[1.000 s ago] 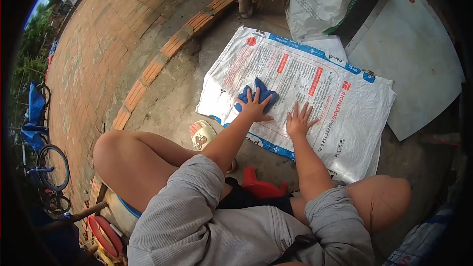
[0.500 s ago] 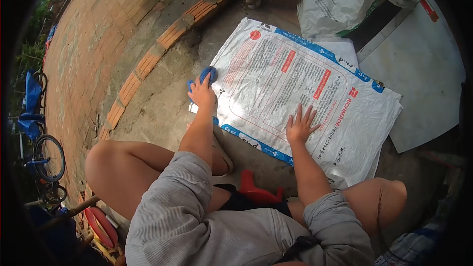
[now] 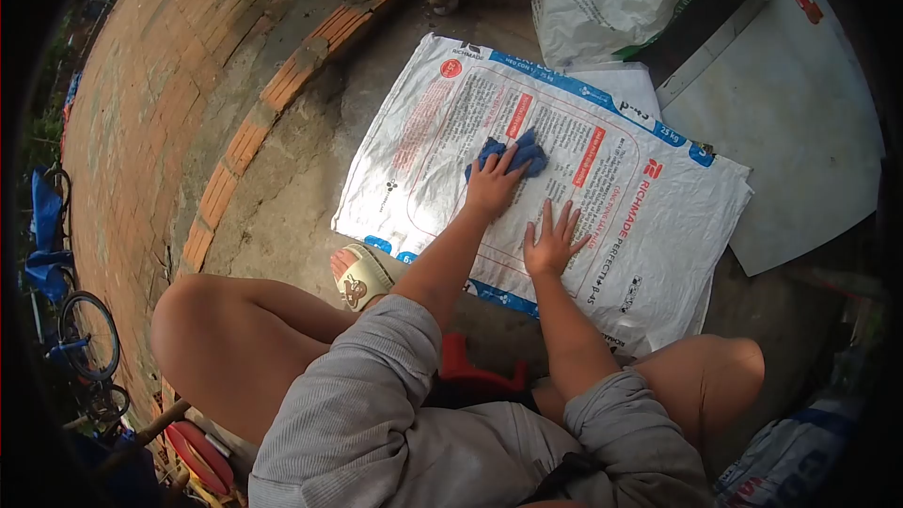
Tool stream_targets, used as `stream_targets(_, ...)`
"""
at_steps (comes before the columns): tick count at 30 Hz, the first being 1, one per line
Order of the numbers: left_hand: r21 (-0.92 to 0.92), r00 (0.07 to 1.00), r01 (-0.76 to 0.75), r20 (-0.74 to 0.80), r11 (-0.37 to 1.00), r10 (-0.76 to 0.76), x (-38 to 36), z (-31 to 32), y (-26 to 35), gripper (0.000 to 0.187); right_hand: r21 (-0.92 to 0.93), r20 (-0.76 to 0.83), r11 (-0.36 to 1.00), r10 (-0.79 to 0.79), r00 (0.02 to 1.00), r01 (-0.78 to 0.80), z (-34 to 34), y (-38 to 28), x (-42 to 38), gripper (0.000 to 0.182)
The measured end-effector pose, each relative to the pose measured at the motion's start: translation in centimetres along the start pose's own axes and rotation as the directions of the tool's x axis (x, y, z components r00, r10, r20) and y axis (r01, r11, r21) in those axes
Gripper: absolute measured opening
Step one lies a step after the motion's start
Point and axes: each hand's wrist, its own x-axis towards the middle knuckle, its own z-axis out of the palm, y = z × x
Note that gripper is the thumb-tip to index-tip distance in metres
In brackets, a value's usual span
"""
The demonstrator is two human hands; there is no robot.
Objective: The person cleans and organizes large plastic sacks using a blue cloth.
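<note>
A white printed feed sack (image 3: 423,132) with blue borders lies flat on the ground in front of me. My left hand (image 3: 494,186) presses a crumpled blue cloth (image 3: 515,155) against the middle of the sack, its fingers over the near edge of the cloth. To its right, my right hand (image 3: 553,246) rests flat on the sack's printed face with fingers spread, holding nothing. The sack's near edge, with its blue strip, passes under my left forearm.
White plastic sacks (image 3: 602,5) and a pale flat sheet (image 3: 800,132) lie at the back right. A row of orange bricks (image 3: 246,146) edges the concrete on the left. My sandalled foot (image 3: 362,277) is by the sack, and a red plastic stool (image 3: 461,367) is beneath me.
My left hand has slid the blue cloth from the sack's left edge rightward to its middle. My right hand stays flat on the sack. The view has shifted slightly.
</note>
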Motion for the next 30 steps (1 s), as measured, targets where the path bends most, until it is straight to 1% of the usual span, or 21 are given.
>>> stream_targets(1,0.008,0.973,0.220,-0.069,0.975,-0.219,0.5,-1.0,-2.9,0.052,-0.003,0.002,1.000,0.003,1.000,-0.003,0.0,0.0,0.0,0.064)
stream_targets(2,0.088,0.891,0.447,-0.131,0.890,-0.435,0.9,-1.7,-6.1,0.053,0.007,0.010,1.000,0.002,1.000,-0.002,0.0,0.0,0.1,0.064)
stream_targets(3,0.085,0.786,0.602,-0.237,0.794,-0.571,0.9,-1.9,-9.8,0.055,0.017,0.018,1.000,-0.001,1.000,0.000,-0.1,0.1,0.1,0.064)
stream_targets(4,0.082,0.673,0.731,-0.250,0.677,-0.696,0.9,-3.0,-12.6,0.054,0.015,0.024,1.000,-0.001,1.000,0.001,-0.1,0.1,0.1,0.064)
stream_targets(5,0.090,0.612,0.780,-0.320,0.620,-0.724,0.3,-3.6,-15.1,0.054,0.015,0.022,1.000,-0.001,1.000,0.001,-0.2,0.2,0.1,0.064)
stream_targets(6,0.099,0.576,0.811,-0.311,0.577,-0.756,0.4,-4.8,-16.9,0.054,0.023,0.027,1.000,0.001,1.000,-0.002,-0.2,0.2,0.1,0.064)
stream_targets(9,-0.024,0.415,0.887,-0.403,0.462,-0.816,2.6,-4.6,-15.9,0.055,0.037,0.027,0.999,0.004,1.000,-0.005,-0.2,0.2,0.2,0.065)
stream_targets(11,-0.058,0.578,0.750,-0.426,0.658,-0.696,4.7,-3.0,-11.2,0.052,0.041,0.027,0.999,0.007,1.000,-0.008,-0.1,0.1,0.3,0.066)
stream_targets(12,-0.034,0.711,0.620,-0.397,0.783,-0.580,5.4,-2.6,-7.3,0.055,0.030,0.019,1.000,0.003,1.000,-0.003,0.0,0.1,0.3,0.066)
stream_targets(14,-0.083,0.912,0.310,-0.256,0.947,-0.321,6.1,-0.4,1.0,0.059,0.011,0.013,1.000,0.002,1.000,-0.002,-0.1,0.2,0.3,0.067)
stream_targets(15,-0.101,0.978,0.148,-0.131,0.984,-0.161,5.7,1.2,4.8,0.056,-0.028,0.092,1.000,0.015,0.996,-0.013,-0.4,0.1,0.3,0.067)
stream_targets(16,-0.091,0.997,-0.063,-0.051,0.994,0.059,4.6,1.9,8.5,0.053,-0.066,0.169,0.998,0.033,0.985,-0.022,-0.6,0.1,0.4,0.068)
stream_targets(17,-0.111,0.958,-0.286,-0.010,0.952,0.287,3.6,3.3,10.9,0.049,-0.072,0.166,0.997,0.038,0.985,-0.027,-0.1,0.4,0.5,0.068)
stream_targets(18,-0.054,0.917,-0.397,0.004,0.916,0.398,3.3,4.6,12.4,0.046,-0.092,0.158,0.996,0.029,0.987,-0.014,1.5,1.1,0.2,0.067)
stream_targets(21,-0.190,0.929,-0.348,0.061,0.918,0.365,5.2,3.5,10.4,0.047,-0.134,0.102,0.991,0.037,0.994,-0.023,2.0,1.1,0.4,0.065)
stream_targets(22,-0.173,0.921,-0.365,0.075,0.915,0.382,6.1,2.9,8.3,0.048,-0.049,0.059,0.999,0.013,0.998,-0.010,0.9,0.7,0.4,0.064)
stream_targets(23,-0.054,0.934,-0.339,0.103,0.939,0.343,7.1,1.9,6.0,0.047,0.037,0.014,0.999,-0.008,1.000,0.008,0.1,0.4,0.3,0.064)
stream_targets(24,-0.093,0.984,-0.154,0.079,0.984,0.161,8.1,3.0,3.3,0.047,0.041,-0.002,0.999,-0.008,1.000,0.008,-0.1,0.3,0.3,0.064)
stream_targets(25,0.011,0.999,0.021,0.026,1.000,-0.021,8.6,1.9,0.6,0.047,0.042,-0.001,0.999,-0.007,1.000,0.007,0.1,0.4,0.3,0.064)
stream_targets(27,0.067,0.923,0.384,-0.021,0.921,-0.384,9.3,0.7,-5.3,0.054,0.052,-0.017,0.999,-0.004,1.000,0.005,0.4,0.5,0.3,0.065)
stream_targets(30,0.199,0.855,0.518,-0.096,0.832,-0.510,7.2,-1.2,-14.5,0.058,0.090,0.007,0.996,-0.003,1.000,0.003,-0.1,0.3,0.3,0.064)
